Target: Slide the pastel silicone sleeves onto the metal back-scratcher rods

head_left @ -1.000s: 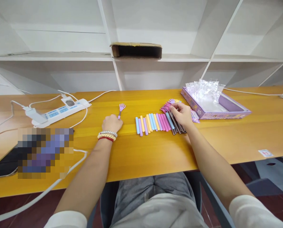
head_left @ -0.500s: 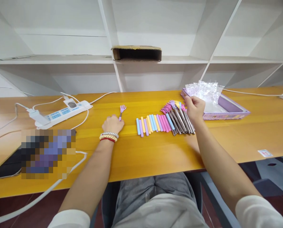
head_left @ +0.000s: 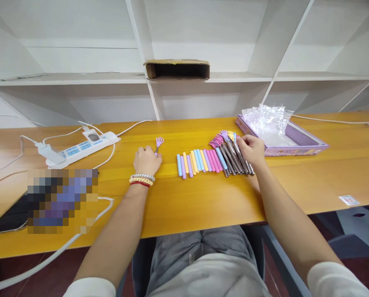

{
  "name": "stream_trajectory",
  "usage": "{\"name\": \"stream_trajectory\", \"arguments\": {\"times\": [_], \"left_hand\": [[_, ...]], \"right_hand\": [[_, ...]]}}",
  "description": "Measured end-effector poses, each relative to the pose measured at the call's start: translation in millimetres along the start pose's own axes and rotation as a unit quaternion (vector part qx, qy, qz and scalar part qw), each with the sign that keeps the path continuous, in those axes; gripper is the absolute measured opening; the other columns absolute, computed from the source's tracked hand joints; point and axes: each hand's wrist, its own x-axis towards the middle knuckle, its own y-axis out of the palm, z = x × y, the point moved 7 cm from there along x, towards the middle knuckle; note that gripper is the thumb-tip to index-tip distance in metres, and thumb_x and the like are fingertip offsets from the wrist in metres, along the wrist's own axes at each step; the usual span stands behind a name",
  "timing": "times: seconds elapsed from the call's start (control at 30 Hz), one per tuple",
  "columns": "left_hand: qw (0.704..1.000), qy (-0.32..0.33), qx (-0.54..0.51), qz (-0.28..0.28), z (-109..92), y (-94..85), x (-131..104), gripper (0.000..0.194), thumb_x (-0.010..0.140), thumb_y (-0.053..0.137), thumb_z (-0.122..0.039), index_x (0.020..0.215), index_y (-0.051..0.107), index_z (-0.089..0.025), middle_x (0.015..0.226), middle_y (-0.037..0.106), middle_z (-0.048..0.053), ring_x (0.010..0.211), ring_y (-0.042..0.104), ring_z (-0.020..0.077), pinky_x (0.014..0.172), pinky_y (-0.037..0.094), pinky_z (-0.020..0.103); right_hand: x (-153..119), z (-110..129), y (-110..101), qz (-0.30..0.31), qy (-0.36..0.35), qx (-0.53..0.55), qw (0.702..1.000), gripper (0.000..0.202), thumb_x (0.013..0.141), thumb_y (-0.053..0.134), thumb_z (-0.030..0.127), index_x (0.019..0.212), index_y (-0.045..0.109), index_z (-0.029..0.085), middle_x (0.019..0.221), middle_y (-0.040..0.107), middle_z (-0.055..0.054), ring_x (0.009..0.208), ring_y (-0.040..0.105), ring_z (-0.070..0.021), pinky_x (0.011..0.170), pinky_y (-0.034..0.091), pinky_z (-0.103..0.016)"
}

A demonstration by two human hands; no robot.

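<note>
My left hand (head_left: 147, 161) lies palm down on the table, fingers curled over the handle of a back scratcher with a purple hand-shaped head (head_left: 160, 142). Most of that handle is under the hand. On the right, a pile of metal-rod back scratchers (head_left: 233, 156) has pink, purple, yellow and blue heads pointing away from me. At the pile's right end, my right hand (head_left: 252, 149) pinches one by its head; the fingertips hide most of that head. Between the hands lies a row of blue, purple, yellow and pink handle tubes (head_left: 201, 161).
Behind my right hand stands a purple box (head_left: 308, 151) holding clear plastic bags (head_left: 267, 119). A white power strip (head_left: 85, 148) with cables lies at the left, near a dark phone-like device (head_left: 8, 214). A cardboard box (head_left: 178, 71) sits on the white shelf.
My right hand has come down slightly to the left, onto the heads at the pile's right end. My left hand's fingers have shifted a little; the purple-headed scratcher stays in place.
</note>
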Motion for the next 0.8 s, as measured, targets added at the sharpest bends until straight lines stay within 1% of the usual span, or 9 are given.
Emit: {"name": "stream_trajectory", "arguments": {"times": [0.1, 0.2, 0.37, 0.57, 0.8], "left_hand": [[0.999, -0.017, -0.020, 0.045, 12.4, 14.0, 7.5, 0.035, 0.078, 0.058, -0.041, 0.102, 0.062, -0.015, 0.102, 0.064, 0.018, 0.099, 0.060, 0.0315, 0.081, 0.047, 0.040], [0.997, -0.033, -0.026, 0.065, 19.6, 22.7, 12.3, 0.030, 0.079, 0.058, -0.041, 0.097, 0.065, -0.018, 0.094, 0.068, 0.015, 0.096, 0.061, 0.0304, 0.079, 0.047, 0.038], [0.997, -0.041, -0.008, 0.057, 19.0, 19.6, 12.0, 0.034, 0.081, 0.052, -0.044, 0.093, 0.069, -0.017, 0.093, 0.068, 0.017, 0.094, 0.062, 0.0333, 0.077, 0.048, 0.041], [0.997, -0.047, 0.003, 0.065, 17.5, 15.4, 10.6, 0.039, 0.084, 0.046, -0.044, 0.093, 0.071, -0.015, 0.095, 0.068, 0.020, 0.095, 0.062, 0.0344, 0.077, 0.047, 0.043], [0.995, -0.059, -0.007, 0.083, 18.0, 18.9, 9.4, 0.038, 0.079, 0.052, -0.045, 0.094, 0.069, -0.015, 0.099, 0.067, 0.021, 0.099, 0.062, 0.0361, 0.077, 0.048, 0.043]], "right_hand": [[1.1, -3.2, -2.0, -0.006, 0.009, -0.008, 1.000, 0.031, 0.076, 0.055, 0.040, 0.055, 0.055, 0.017, 0.049, 0.046, 0.002, 0.050, 0.040, -0.0112, 0.053, 0.033, -0.027], [2.1, -7.0, -1.5, -0.004, 0.015, -0.005, 1.000, 0.030, 0.075, 0.056, 0.039, 0.056, 0.056, 0.017, 0.049, 0.047, 0.002, 0.050, 0.041, -0.0112, 0.052, 0.033, -0.027], [1.9, -8.8, -0.1, 0.005, 0.014, -0.003, 1.000, 0.029, 0.075, 0.056, 0.037, 0.055, 0.055, 0.017, 0.048, 0.046, 0.002, 0.049, 0.041, -0.0109, 0.052, 0.032, -0.027], [1.3, -6.5, 1.8, 0.018, 0.008, -0.006, 1.000, 0.028, 0.075, 0.056, 0.036, 0.055, 0.055, 0.017, 0.050, 0.047, 0.002, 0.051, 0.041, -0.0111, 0.052, 0.032, -0.027], [1.2, -7.2, 3.0, 0.026, 0.007, -0.007, 1.000, 0.028, 0.076, 0.056, 0.036, 0.056, 0.055, 0.016, 0.050, 0.046, 0.002, 0.051, 0.041, -0.0111, 0.053, 0.032, -0.027]]}}
